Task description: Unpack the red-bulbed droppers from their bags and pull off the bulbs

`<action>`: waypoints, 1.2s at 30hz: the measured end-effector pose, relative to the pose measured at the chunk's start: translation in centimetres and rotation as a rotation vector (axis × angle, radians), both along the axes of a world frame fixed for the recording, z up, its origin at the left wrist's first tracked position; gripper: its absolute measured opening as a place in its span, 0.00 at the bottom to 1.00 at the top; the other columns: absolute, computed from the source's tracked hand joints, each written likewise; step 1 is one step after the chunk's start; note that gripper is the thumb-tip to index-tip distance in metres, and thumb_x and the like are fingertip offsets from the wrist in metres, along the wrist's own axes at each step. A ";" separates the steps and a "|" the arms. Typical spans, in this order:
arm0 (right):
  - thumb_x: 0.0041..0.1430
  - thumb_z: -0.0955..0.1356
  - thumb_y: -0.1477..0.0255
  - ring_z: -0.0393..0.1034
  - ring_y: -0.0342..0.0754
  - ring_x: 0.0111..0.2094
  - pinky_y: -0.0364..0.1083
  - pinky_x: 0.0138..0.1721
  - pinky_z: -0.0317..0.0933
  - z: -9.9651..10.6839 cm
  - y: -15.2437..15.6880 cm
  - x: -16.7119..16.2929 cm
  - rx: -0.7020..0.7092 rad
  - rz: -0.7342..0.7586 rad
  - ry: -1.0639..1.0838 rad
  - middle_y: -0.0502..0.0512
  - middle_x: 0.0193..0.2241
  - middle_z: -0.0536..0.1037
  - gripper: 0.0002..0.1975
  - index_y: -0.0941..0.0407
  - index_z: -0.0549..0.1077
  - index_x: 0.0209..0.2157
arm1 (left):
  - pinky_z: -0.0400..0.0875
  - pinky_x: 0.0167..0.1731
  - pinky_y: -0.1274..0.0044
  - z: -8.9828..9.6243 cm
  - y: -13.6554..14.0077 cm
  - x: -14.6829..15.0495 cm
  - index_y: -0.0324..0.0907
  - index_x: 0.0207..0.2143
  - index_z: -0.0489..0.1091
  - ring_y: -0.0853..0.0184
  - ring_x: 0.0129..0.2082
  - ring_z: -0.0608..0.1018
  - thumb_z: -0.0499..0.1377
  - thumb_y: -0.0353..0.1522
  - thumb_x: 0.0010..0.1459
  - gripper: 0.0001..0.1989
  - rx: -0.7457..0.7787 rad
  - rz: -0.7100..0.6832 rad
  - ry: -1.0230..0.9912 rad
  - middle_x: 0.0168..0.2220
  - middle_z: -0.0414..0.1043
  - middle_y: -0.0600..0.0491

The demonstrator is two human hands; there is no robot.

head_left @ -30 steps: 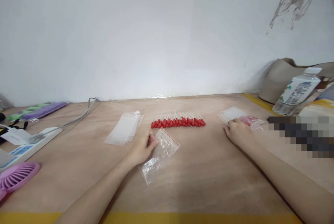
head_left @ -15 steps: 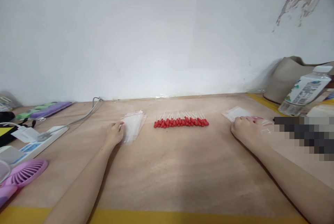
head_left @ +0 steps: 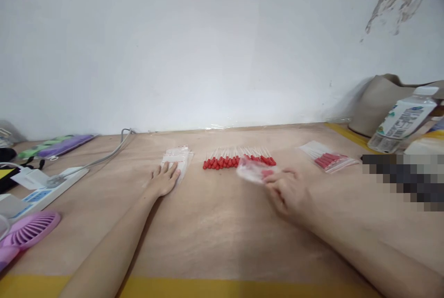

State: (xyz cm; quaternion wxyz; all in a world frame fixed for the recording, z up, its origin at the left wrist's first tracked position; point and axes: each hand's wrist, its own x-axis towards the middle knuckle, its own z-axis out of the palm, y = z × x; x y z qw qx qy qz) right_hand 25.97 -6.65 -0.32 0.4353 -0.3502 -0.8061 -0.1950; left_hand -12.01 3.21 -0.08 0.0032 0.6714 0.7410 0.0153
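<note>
My left hand (head_left: 162, 179) lies with fingers spread on a small stack of clear zip bags (head_left: 182, 155). In my right hand (head_left: 288, 192), a clear plastic bag (head_left: 251, 171) is pinched by its near edge, with something red showing at that end; motion blurs it. The bag covers part of a row of white sticks with red ends (head_left: 222, 163) in the middle of the table. Farther right lies another zip bag (head_left: 342, 167), with several red-ended sticks inside.
On the left are a power strip (head_left: 67, 176) with a grey cable (head_left: 113, 153), a pink fan (head_left: 36, 228) and a purple pouch (head_left: 65, 145). A bottle (head_left: 404, 120) and a grey-beige container (head_left: 369, 106) stand at the right. A white wall (head_left: 222, 48) rises behind.
My right hand has moved left from the bags at the right, carrying one toward the stick row. My left hand has shifted right and flattened onto the bag stack.
</note>
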 end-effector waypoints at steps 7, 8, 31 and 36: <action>0.58 0.59 0.78 0.67 0.41 0.32 0.54 0.52 0.44 -1.1 -2.2 -4.7 -0.111 0.303 -0.182 0.48 0.30 0.76 0.08 0.56 0.64 0.26 | 0.46 0.52 0.54 0.4 -0.6 0.8 0.48 0.59 0.48 0.47 0.60 0.49 0.35 0.46 0.59 0.28 0.047 0.029 -0.005 0.62 0.43 0.46; 0.58 0.60 0.75 0.67 0.42 0.33 0.54 0.51 0.44 -0.8 -2.3 -4.6 -0.156 0.325 -0.190 0.49 0.31 0.76 0.07 0.56 0.65 0.27 | 0.46 0.52 0.53 0.6 -0.7 0.9 0.48 0.59 0.48 0.47 0.60 0.49 0.34 0.46 0.60 0.28 0.070 0.034 -0.018 0.61 0.44 0.45; 0.57 0.61 0.62 0.65 0.46 0.36 0.48 0.40 0.55 -0.8 0.3 -0.9 -0.844 0.033 0.180 0.52 0.32 0.73 0.16 0.55 0.71 0.23 | 0.44 0.58 0.61 1.0 -10.1 13.7 0.44 0.61 0.39 0.57 0.61 0.45 0.46 0.46 0.58 0.33 -0.024 -1.072 -0.244 0.62 0.40 0.47; 0.56 0.63 0.70 0.64 0.46 0.39 0.50 0.44 0.54 -0.9 0.1 -0.7 -0.825 0.185 0.119 0.51 0.34 0.73 0.07 0.53 0.72 0.30 | 0.47 0.56 0.61 2.0 -8.5 13.4 0.47 0.59 0.47 0.56 0.60 0.50 0.49 0.45 0.57 0.30 -0.099 -1.068 -0.301 0.60 0.48 0.47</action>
